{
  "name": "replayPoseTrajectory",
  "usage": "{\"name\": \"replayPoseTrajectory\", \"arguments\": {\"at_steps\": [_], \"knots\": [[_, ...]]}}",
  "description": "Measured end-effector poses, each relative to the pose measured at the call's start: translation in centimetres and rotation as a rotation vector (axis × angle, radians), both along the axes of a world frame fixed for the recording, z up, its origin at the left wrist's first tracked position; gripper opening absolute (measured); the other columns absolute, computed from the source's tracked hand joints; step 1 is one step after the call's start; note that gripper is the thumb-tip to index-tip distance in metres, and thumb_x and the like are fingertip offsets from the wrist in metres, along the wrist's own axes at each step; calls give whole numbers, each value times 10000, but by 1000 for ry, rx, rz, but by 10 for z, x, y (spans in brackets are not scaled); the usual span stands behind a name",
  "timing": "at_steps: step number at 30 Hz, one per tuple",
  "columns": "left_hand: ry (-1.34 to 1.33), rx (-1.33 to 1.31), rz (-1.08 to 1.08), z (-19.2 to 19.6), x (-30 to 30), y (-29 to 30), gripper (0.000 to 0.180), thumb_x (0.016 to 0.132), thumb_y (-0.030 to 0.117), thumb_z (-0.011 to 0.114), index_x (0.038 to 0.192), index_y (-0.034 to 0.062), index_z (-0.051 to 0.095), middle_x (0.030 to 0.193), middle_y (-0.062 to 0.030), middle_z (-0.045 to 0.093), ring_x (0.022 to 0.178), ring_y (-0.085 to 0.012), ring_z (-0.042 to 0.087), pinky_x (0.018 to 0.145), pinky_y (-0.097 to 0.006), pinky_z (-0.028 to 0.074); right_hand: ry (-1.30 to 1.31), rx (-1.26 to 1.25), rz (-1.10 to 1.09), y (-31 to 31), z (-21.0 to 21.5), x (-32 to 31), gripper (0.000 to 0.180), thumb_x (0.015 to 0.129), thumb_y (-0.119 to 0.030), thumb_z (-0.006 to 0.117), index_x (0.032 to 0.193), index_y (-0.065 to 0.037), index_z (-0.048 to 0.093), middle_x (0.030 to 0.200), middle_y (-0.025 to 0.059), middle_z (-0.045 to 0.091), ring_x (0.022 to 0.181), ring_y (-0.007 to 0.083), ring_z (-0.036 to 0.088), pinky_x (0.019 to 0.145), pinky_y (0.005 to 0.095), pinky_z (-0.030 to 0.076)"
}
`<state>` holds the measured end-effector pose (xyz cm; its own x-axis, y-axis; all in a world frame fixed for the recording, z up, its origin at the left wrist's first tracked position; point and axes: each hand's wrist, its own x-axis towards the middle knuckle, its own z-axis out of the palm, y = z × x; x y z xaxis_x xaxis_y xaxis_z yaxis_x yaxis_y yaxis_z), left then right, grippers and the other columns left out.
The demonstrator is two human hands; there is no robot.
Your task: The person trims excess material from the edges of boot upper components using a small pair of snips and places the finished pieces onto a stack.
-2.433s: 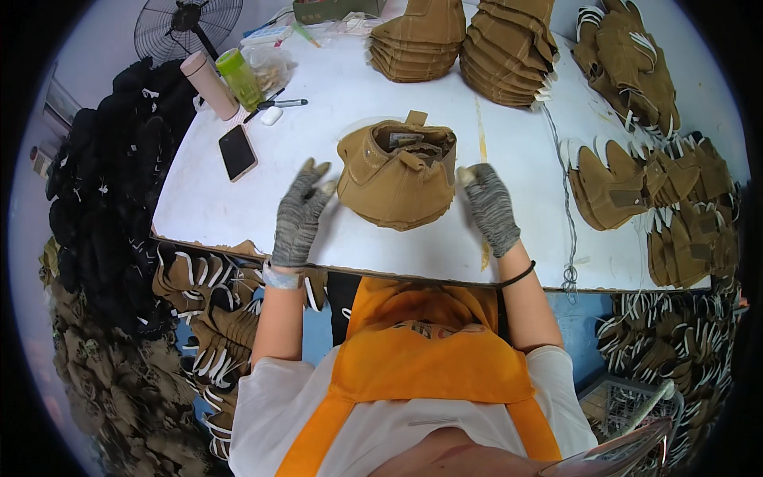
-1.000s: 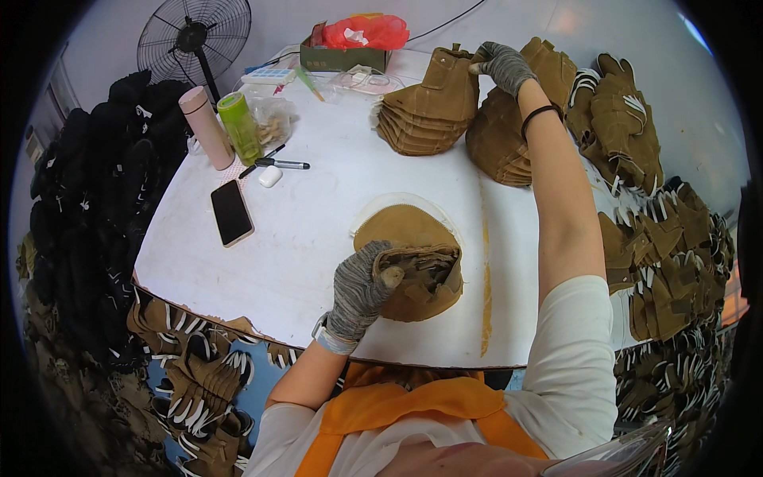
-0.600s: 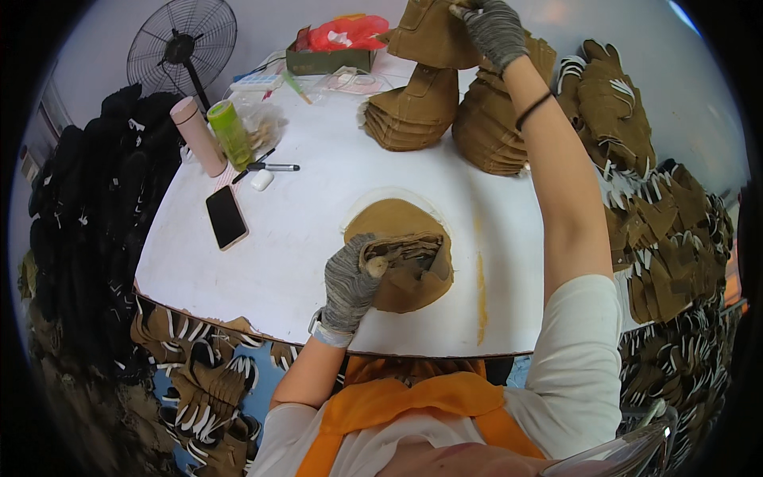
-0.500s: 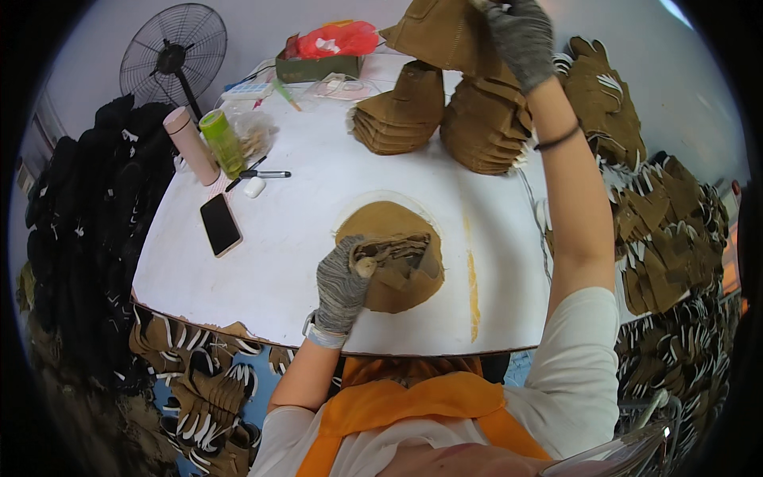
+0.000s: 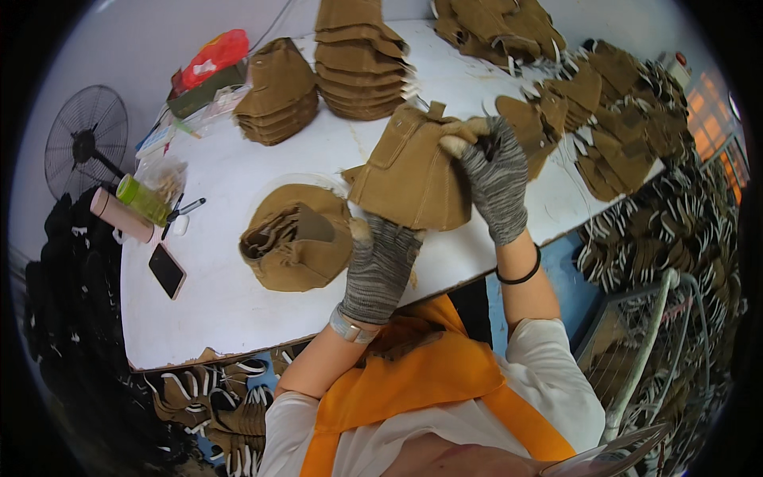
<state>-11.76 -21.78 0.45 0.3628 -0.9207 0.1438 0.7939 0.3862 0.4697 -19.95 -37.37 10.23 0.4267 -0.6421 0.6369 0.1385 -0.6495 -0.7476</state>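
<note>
Both gloved hands, left hand (image 5: pixel 380 266) and right hand (image 5: pixel 494 176), fingers clamped on a brown fabric piece (image 5: pixel 409 171).

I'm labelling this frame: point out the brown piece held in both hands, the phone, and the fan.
brown piece (image 5: pixel 409 179), head view, middle of its flat panel.
phone (image 5: pixel 167 270), head view, centre of its dark screen.
fan (image 5: pixel 83 143), head view, hub of its grille.
</note>
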Motion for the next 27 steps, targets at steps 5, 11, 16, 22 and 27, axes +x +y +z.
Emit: {"name": "replayPoseTrajectory", "arguments": {"at_steps": [5,11,16,22,27], "knots": [[241,-21,-122,2,-13,-23,749,921,571,467,1471,113,246,1505,-96,289,1369,-274,306,1158,-457,213,-137,254,-4,10,-34,-32,211,854,-204,711,946,-28,638,867,37,656,794,91,578,720,244,478],[237,45,-116,5,-25,-34,676,935,458,524,1450,97,275,1477,-117,332,1343,-293,346,1148,-457,263,-140,358,-179,-17,-41,-52,272,929,-297,620,931,-29,666,757,16,631,625,78,482,591,223,423],[206,48,-104,11,-24,-37,673,922,450,553,1441,104,303,1479,-101,340,1350,-276,337,1155,-441,254,-236,535,-135,-16,-41,-64,295,926,-298,626,1038,-25,634,777,14,645,639,71,494,592,215,422],[234,23,-119,2,-20,-32,693,904,458,581,1434,99,318,1468,-106,357,1336,-288,359,1145,-445,271,-208,368,-132,-19,-49,-69,322,888,-296,672,1074,-35,643,969,63,662,884,121,601,797,257,485],[400,-5,-134,-16,-19,-21,718,894,468,591,1432,87,308,1454,-129,362,1330,-311,361,1133,-473,287,114,374,199,-11,-41,-68,345,863,-338,694,999,-21,682,875,43,665,821,106,590,770,245,481]]}}
